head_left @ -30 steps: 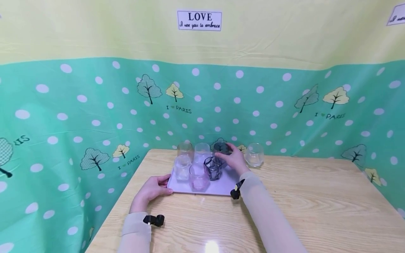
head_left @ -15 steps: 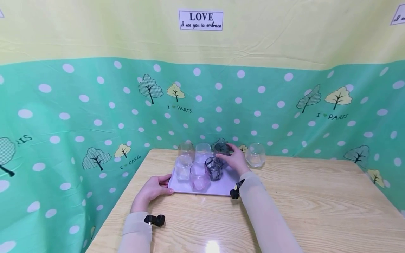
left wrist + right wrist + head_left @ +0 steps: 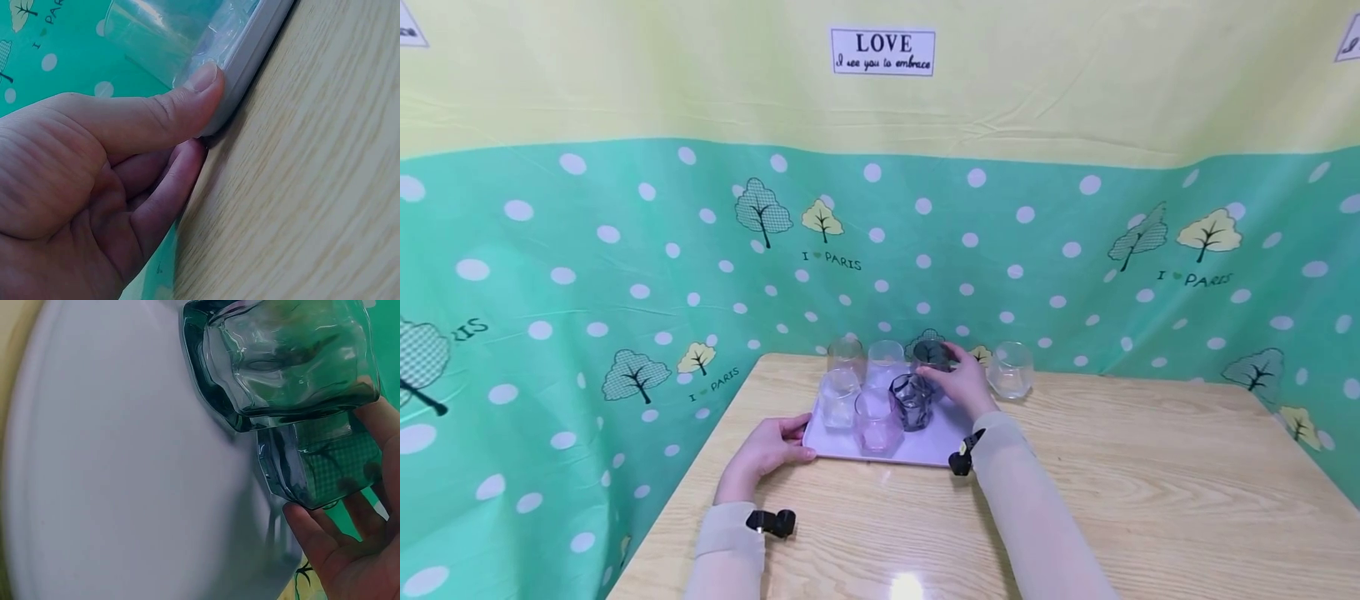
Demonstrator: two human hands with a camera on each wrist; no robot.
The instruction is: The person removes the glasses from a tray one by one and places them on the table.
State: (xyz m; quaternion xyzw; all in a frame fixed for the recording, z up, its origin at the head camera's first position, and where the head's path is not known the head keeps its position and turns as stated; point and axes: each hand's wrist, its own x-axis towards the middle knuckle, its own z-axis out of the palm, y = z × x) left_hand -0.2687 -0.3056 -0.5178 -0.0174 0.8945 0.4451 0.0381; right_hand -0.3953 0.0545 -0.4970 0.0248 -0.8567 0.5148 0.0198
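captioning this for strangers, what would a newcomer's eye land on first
Likely the green polka-dot backdrop spanning the rear, under a yellow band with a "LOVE" label. Next, glass tumblers crowding the lilac tray, the right fingers holding a smoky tumbler at the back; one clear tumbler stands apart, right of the tray.

"LOVE I see you to embrace" (image 3: 883, 52), repeated "PARIS" (image 3: 842, 262), on cloth (image 3: 1000, 208)

Pale off-white long sleeves (image 3: 1037, 508); left cuff (image 3: 727, 528) creased; small black rounded device (image 3: 784, 523) at left wrist, another (image 3: 959, 463) at right.
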